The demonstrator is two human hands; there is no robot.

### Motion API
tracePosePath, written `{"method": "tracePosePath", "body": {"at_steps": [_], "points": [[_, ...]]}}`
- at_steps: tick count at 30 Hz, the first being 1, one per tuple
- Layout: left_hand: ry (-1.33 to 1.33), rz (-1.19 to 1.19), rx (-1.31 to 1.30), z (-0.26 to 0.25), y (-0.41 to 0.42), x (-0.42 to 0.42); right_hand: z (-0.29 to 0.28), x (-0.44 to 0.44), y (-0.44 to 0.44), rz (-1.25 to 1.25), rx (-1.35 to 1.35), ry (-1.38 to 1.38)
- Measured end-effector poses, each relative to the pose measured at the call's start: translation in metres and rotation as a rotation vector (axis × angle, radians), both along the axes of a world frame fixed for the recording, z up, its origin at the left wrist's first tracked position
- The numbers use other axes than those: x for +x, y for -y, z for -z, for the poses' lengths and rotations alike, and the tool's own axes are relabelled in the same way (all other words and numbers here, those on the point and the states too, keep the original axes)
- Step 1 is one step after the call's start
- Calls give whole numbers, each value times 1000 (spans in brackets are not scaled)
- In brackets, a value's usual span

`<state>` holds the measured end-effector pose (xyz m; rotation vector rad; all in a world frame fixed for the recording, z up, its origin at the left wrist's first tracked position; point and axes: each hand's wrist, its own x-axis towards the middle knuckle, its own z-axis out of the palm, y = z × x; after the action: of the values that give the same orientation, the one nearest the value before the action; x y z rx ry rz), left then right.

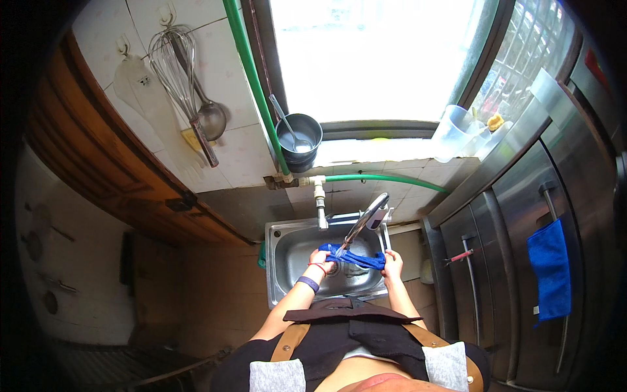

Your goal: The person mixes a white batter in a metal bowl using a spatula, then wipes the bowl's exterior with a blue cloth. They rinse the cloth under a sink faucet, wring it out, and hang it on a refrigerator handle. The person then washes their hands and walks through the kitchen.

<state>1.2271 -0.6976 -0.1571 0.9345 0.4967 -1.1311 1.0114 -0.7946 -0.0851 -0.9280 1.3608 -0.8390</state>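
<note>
A wet-looking blue cloth (360, 259) is stretched between my two hands over a stainless steel sink (289, 264). My left hand (321, 262) grips its bunched left end. At the other end, close to the sink's right rim, my right hand (392, 264) holds the cloth. The curved chrome faucet (365, 223) reaches down over the cloth, and water appears to run from its spout onto the left part. Below the cloth, the drain (334, 269) is partly visible.
A white plastic pipe valve (320, 206) juts over the sink's back edge. On the sill stand a metal pot (299, 132) with a ladle and several clear plastic containers (453, 130). Steel cabinet doors (519, 206) rise at right, with another blue cloth (551, 269) hanging there. A wooden door (112, 161) is at left.
</note>
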Motion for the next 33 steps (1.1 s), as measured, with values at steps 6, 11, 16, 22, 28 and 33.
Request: {"method": "tracePosePath", "body": {"at_steps": [6, 11, 16, 22, 28, 33], "points": [[500, 435, -88, -57, 3, -22, -22, 42, -22, -478, 340, -68], [381, 526, -152, -72, 7, -46, 2, 93, -17, -347, 639, 270], [248, 335, 140, -59, -23, -14, -23, 118, -33, -272, 674, 585], [-360, 309, -375, -63, -5, -11, -3, 111, -47, -200, 756, 759], [-616, -103, -292, -36, 11, 0, 2, 52, -24, -272, 295, 555], [-376, -197, -103, 28, -6, 24, -6, 23, -8, -101, 555, 795]]}}
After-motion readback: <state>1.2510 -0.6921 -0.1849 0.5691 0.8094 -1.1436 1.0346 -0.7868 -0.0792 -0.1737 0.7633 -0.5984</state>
